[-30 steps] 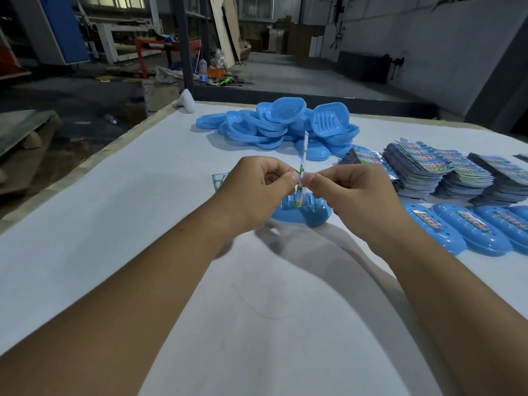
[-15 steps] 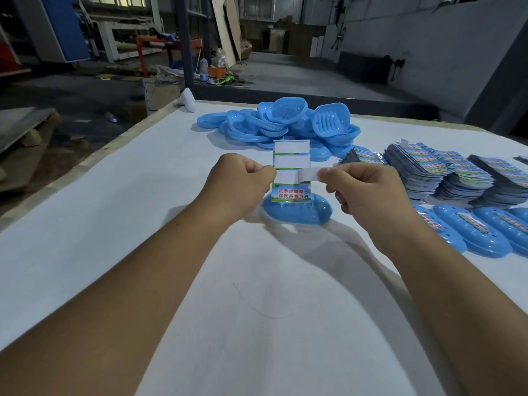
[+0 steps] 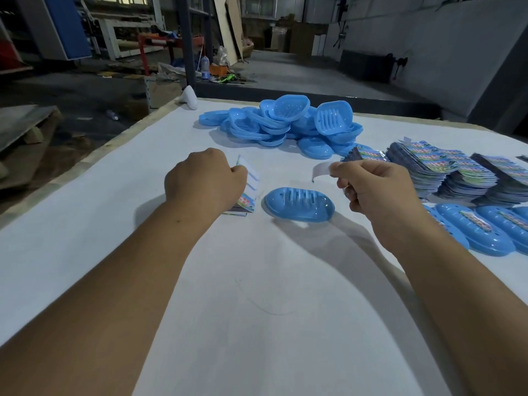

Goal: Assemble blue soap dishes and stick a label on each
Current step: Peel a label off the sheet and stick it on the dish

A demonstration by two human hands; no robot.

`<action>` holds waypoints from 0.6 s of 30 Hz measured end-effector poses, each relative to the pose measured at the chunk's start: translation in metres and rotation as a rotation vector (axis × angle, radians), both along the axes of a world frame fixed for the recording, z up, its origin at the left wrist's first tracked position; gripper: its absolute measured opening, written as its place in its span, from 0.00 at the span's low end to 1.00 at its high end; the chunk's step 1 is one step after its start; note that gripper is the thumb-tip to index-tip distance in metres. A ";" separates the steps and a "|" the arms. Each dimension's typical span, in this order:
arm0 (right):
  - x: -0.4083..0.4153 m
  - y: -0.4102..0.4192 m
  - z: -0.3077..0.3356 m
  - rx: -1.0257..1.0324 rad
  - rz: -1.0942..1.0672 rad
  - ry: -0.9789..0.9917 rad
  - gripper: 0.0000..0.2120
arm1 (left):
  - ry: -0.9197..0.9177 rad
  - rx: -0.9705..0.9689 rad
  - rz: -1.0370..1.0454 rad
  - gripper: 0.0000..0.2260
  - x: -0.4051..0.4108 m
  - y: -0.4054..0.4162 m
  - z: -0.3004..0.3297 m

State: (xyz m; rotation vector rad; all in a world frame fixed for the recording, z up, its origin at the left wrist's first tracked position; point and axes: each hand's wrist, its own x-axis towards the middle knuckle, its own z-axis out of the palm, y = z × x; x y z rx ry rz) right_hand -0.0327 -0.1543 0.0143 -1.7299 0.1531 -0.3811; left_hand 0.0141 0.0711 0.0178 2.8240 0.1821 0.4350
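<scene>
One blue soap dish [image 3: 299, 203] is seen flat on the white counter [image 3: 85, 230], approx. centre, between both hands, untouched. A peeled label [image 3: 320, 170] is pinched in the right hand [image 3: 377, 192], fingers curled, just above-right of the dish. A label sheet [image 3: 249, 186] is gripped by the left hand [image 3: 204, 181]. Loose dish parts [image 3: 285, 121] are heaped behind; label stacks [image 3: 457, 172] and labelled dishes [image 3: 480, 232] are noted at right.

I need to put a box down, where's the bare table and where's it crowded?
Bare: the near table between both forearms, and the left side toward the wooden edge. Crowded: the far dish pile, and label stacks and finished dishes at right.
</scene>
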 end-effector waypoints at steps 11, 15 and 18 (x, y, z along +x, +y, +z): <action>-0.002 0.009 -0.003 -0.122 0.009 -0.026 0.09 | 0.002 0.079 -0.002 0.10 -0.003 0.009 0.002; -0.002 0.011 -0.004 -0.168 0.001 -0.049 0.12 | 0.030 -0.767 -0.404 0.06 -0.019 -0.023 0.000; -0.002 0.012 -0.005 -0.245 0.006 -0.118 0.09 | 0.085 -0.916 -0.557 0.06 -0.028 -0.040 -0.003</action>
